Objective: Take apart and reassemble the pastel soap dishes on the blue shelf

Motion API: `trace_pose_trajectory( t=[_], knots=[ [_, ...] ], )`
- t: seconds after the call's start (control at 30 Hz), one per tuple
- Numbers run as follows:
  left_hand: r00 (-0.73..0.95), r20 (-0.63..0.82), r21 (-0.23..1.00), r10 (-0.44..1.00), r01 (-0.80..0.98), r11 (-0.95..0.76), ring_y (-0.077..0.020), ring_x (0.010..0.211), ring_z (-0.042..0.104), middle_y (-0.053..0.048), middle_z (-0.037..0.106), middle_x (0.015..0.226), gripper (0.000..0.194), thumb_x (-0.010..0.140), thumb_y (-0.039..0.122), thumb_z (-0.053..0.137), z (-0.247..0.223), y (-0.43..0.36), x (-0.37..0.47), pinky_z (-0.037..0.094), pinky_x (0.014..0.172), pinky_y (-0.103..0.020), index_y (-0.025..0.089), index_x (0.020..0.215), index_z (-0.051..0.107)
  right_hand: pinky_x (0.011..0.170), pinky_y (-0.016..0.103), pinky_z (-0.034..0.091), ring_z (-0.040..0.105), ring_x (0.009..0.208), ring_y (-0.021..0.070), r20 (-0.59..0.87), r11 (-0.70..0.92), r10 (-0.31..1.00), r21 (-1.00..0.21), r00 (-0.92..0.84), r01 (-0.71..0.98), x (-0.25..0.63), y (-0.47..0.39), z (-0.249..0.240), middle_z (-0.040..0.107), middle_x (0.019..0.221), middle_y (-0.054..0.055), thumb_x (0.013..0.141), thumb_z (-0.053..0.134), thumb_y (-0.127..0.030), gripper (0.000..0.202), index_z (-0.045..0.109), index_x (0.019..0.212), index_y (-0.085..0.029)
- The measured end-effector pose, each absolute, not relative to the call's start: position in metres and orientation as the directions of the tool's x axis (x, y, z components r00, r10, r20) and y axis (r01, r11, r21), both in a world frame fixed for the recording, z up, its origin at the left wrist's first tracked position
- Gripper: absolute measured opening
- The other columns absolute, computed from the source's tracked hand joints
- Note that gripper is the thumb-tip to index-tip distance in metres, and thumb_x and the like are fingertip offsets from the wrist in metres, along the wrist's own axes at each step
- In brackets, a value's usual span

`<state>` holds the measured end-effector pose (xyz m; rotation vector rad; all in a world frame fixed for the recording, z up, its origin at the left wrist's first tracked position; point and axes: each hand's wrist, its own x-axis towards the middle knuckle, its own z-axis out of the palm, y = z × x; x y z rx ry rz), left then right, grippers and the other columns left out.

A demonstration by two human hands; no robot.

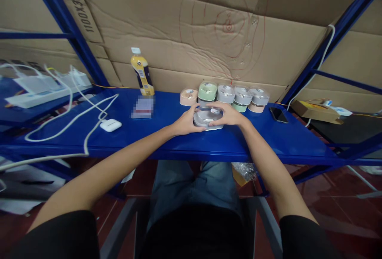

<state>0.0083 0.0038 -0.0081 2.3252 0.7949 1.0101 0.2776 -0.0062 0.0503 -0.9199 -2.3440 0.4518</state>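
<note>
On the blue shelf (167,141), a small grey container (204,116) with a clear-looking lid sits between my hands. My left hand (185,123) wraps its left side, thumb in front and fingers behind. From the right, my right hand (230,114) curves around it, fingertips on the far edge and thumb at the front. Right behind stand similar lidded containers: a pink one (188,97), a green-topped one (207,91) and several with grey tops, such as this grey-topped container (258,96) over a pink base. My fingers cover part of the held container.
A yellow drink bottle (142,72) stands at the back left, with a blurred-out packet (143,107) before it. A white earbud case (110,125) lies beside a looped white cable (68,125). To the right are a phone (278,115) and a cardboard box (316,112). Cardboard backs the shelf.
</note>
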Motion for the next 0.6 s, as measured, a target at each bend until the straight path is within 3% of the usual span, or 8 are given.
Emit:
trace_pose_trajectory(
  t=[0.33, 0.53, 0.6],
  knots=[
    [0.572, 0.457, 0.593, 0.681, 0.375, -0.712, -0.0495, 0.147, 0.06, -0.026, 0.058, 0.161, 0.112, 0.068, 0.058, 0.093, -0.001, 0.002, 0.012, 0.049, 0.122, -0.068, 0.018, 0.161, 0.045, 0.125, 0.063, 0.049, 0.067, 0.139, 0.0371, 0.367, 0.718, 0.685, -0.486, -0.629, 0.499, 0.273, 0.003, 0.033, 0.073, 0.147, 0.011, 0.071, 0.099, -0.061, 0.089, 0.071, 0.149, -0.03],
    [0.511, 0.502, 0.582, 0.698, 0.397, -0.709, -0.0459, 0.141, 0.066, -0.021, 0.067, 0.153, 0.096, 0.07, 0.058, 0.091, 0.001, 0.0, 0.007, 0.052, 0.12, -0.064, 0.02, 0.15, 0.056, 0.125, 0.066, 0.048, 0.062, 0.144, 0.0428, 0.342, 0.62, 0.775, -0.57, -0.531, 0.539, 0.281, 0.001, 0.027, 0.066, 0.156, 0.016, 0.058, 0.1, -0.074, 0.119, 0.061, 0.159, -0.027],
    [0.424, 0.528, 0.6, 0.735, 0.426, -0.677, -0.0446, 0.139, 0.067, -0.019, 0.07, 0.15, 0.093, 0.071, 0.059, 0.091, 0.003, 0.003, -0.001, 0.052, 0.12, -0.063, 0.021, 0.149, 0.057, 0.123, 0.064, 0.05, 0.064, 0.142, 0.0412, 0.414, 0.595, 0.803, -0.599, -0.429, 0.536, 0.287, 0.0, 0.033, 0.067, 0.155, 0.016, 0.067, 0.092, -0.079, 0.109, 0.061, 0.158, -0.027]
  ],
)
